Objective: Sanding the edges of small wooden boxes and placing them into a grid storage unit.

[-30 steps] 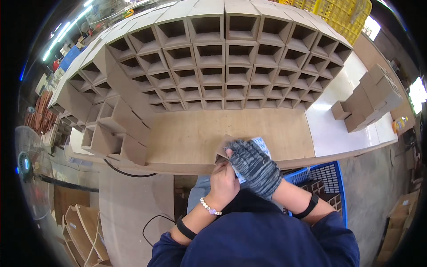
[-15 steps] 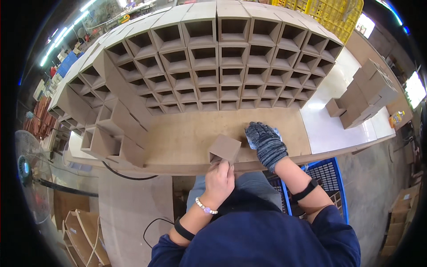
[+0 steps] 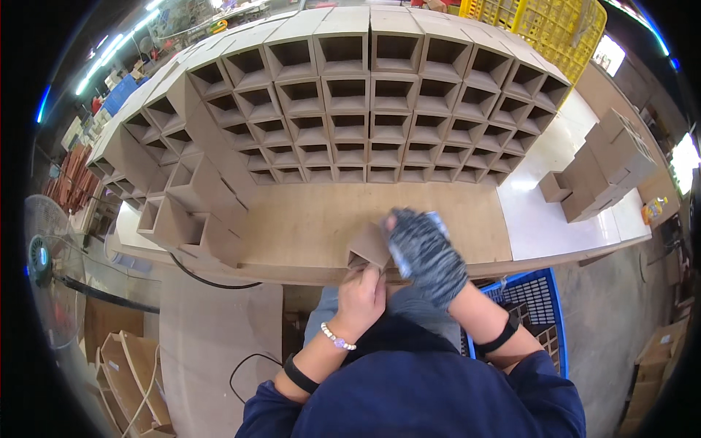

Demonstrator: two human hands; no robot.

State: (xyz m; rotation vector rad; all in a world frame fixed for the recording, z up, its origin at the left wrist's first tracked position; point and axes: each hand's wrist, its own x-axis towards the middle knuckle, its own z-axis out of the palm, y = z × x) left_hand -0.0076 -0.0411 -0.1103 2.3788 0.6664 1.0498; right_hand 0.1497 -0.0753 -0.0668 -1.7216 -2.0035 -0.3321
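Note:
Near the front edge of the workbench [image 3: 307,219], my bare left hand [image 3: 360,296] grips a small brown open-ended box [image 3: 371,246] by its near end. The box is tilted, its opening toward me. My right hand [image 3: 427,255], in a dark grey knitted glove, is at the box's right side and top and blurred by motion. A pale blue and white piece [image 3: 400,264] shows at the edge of that glove, pressed under the fingers; what it is I cannot make out.
Stacked brown open-fronted boxes [image 3: 349,91] form a wall behind the bench. Smaller stacks stand at left [image 3: 208,237] and right [image 3: 606,171]. A blue plastic crate [image 3: 553,306] sits below the bench, a fan [image 3: 45,255] at far left, a yellow crate [image 3: 537,33] at the back.
My right hand has moved left from the bare bench onto the box, carrying the pale blue piece. My left hand keeps its hold; the box has shifted slightly.

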